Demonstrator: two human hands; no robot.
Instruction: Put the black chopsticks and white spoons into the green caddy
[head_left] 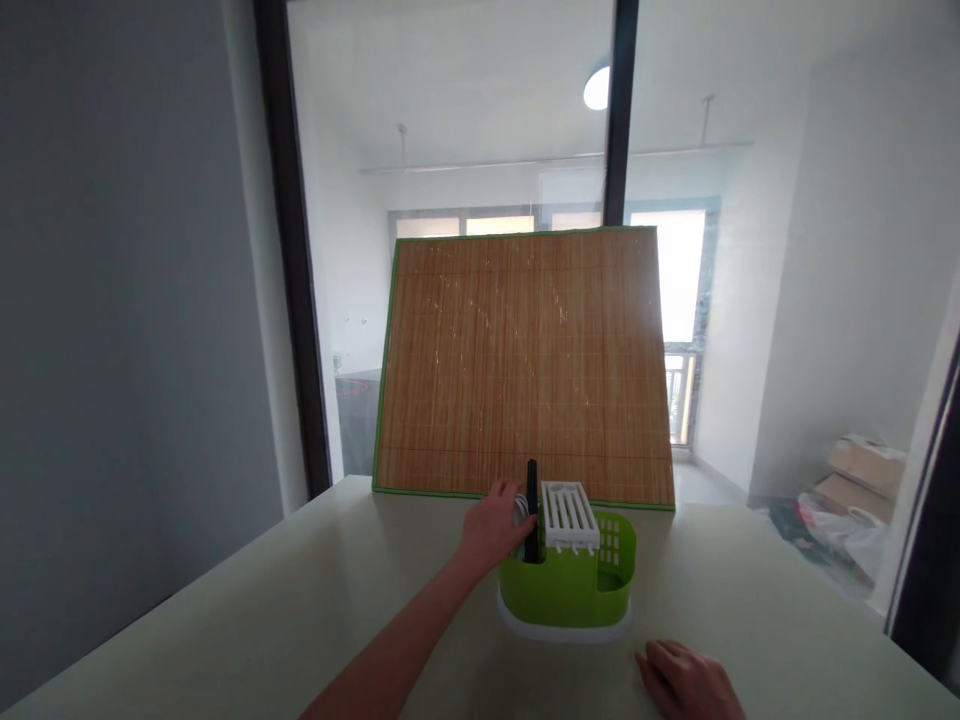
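Observation:
A green plastic basket (562,595) with a white base stands on the pale table, with a white slotted rack (568,515) across its top. Upright in its left compartment is a black stick-like object (532,510). My left hand (495,525) reaches over the basket's left side, its fingers around a white looped thing (520,510) beside the black object; the thumb is by the black object. My right hand (686,680) rests on the table at the lower right of the basket, its fingers curled in, and what it holds, if anything, is hidden.
Behind the basket a bamboo mat (525,370) with green edging leans upright at the back of the table (337,590). Beyond it are glass panels with dark frames (289,250). Cardboard boxes and plastic bags (847,510) lie on the floor at the far right.

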